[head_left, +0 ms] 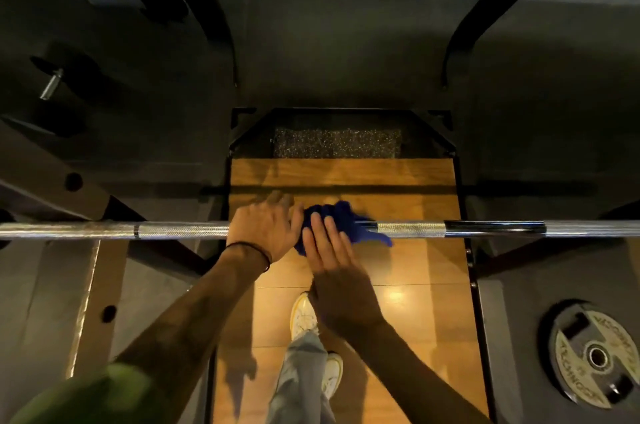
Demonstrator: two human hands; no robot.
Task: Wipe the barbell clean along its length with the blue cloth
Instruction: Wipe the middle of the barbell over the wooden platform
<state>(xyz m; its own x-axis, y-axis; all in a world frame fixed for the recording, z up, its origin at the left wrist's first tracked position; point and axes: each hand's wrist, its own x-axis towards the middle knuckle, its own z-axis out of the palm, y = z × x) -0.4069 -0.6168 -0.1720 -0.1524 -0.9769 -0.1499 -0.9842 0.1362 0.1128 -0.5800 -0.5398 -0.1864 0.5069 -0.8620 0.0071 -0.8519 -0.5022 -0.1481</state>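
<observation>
Dim gym, wood floor (415, 285) | barbell (173, 230) runs 9 to 3 o'clock | left hand (263, 228) wraps bar to steady it | right hand (327, 243), fingers straight, presses blue cloth (346, 221) on bar to rub it | 1 weight plate (594, 352) at 4 o'clock

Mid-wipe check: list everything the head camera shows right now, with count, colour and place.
barbell: one, silver, horizontal across mid-frame
blue cloth: one, bunched on the bar's centre
weight plate: one, grey, floor, lower right
wooden platform: one, brown, under the bar
rack uprights: two, black, top
shoes: two, white, on the platform
left hand: grips the bar beside the cloth
right hand: fingers straight, pressing the cloth
</observation>
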